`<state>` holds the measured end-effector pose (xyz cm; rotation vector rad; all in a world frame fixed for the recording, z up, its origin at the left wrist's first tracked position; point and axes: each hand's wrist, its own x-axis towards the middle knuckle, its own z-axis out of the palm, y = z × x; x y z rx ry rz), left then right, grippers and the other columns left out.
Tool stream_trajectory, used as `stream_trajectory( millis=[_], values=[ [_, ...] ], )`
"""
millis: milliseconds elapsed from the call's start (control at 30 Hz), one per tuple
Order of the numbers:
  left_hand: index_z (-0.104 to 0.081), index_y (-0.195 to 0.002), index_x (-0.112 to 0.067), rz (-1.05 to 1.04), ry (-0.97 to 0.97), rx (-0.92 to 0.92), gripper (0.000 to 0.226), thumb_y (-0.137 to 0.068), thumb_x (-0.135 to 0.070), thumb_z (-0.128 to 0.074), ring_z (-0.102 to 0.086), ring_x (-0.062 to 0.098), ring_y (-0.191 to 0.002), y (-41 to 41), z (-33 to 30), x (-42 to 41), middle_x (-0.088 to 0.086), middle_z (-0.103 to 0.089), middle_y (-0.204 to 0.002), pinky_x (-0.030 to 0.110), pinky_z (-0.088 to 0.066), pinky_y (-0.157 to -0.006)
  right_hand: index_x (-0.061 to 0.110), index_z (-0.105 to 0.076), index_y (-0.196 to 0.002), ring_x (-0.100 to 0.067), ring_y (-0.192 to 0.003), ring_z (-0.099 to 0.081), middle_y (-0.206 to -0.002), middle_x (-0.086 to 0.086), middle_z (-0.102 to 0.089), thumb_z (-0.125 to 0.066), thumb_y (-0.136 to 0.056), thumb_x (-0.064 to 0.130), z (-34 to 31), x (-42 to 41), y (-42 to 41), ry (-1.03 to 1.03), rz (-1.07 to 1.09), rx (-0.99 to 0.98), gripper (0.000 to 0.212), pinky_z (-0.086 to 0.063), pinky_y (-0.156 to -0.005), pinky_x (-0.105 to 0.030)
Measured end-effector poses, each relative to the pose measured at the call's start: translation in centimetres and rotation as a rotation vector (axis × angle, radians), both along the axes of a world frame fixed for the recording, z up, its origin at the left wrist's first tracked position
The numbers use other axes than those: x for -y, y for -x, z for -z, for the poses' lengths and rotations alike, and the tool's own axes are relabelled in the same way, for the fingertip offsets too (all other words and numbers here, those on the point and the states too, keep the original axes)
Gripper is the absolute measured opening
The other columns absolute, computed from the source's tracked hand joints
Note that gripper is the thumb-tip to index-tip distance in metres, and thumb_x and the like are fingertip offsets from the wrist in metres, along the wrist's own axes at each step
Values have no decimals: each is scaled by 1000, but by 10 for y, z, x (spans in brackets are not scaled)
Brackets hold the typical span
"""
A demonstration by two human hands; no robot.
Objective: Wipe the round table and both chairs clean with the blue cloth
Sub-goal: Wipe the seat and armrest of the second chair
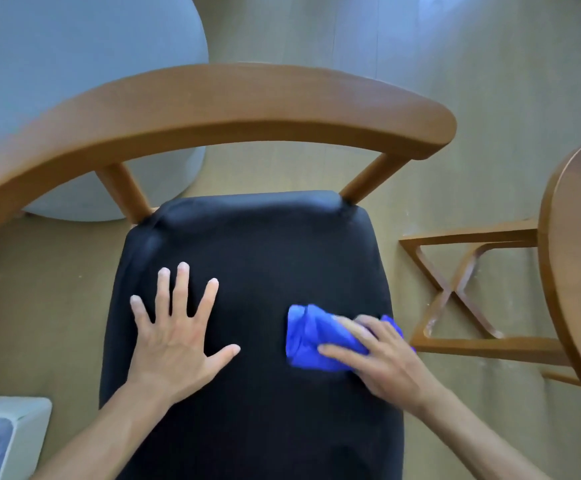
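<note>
Both hands on the black seat (258,258) of a wooden chair (213,109), well apart from each other. Left hand (175,337) lies flat, fingers spread and straight, palm down on the left half of the seat, holding nothing. Right hand (382,355) presses down on the blue cloth (310,337), fingers and thumb laid over it and slightly curled round the bunched fabric. Cloth is crumpled, touching the seat near its right edge, most of it sticking out to the left of the right hand toward the left hand. Curved wooden backrest sits beyond the hands. Round wooden counter (580,258) edge at far right, its crossed base on the floor (490,81) just beside the chair. Pale grey round object (74,64) at upper left.
</note>
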<state>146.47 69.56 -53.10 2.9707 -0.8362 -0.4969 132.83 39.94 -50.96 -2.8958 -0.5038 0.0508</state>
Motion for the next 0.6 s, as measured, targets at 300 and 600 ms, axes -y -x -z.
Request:
stream_trajectory(
  millis=[300, 600],
  values=[
    [-45, -142, -14, -13, 2, 21, 99, -66, -77, -46, -19, 47, -141, 0, 5, -3, 26, -23, -153, 75, -29, -94, 25, -55, -131, -30, -112, -50, -127, -7, -52, -57, -90, 10, 15, 30, -124, -264, 764, 82, 44, -42, -99, -38],
    [-3, -153, -31, -48, -37, -122, 96, -79, -73, -47, 19, 35, -145, -2, -2, -9, 13, 18, -159, 63, -8, -113, 40, -55, -119, -21, -97, -51, -151, -4, -29, -34, -98, 10, 8, -73, 105, -2, 258, 6, 42, -36, -93, -31]
  ],
)
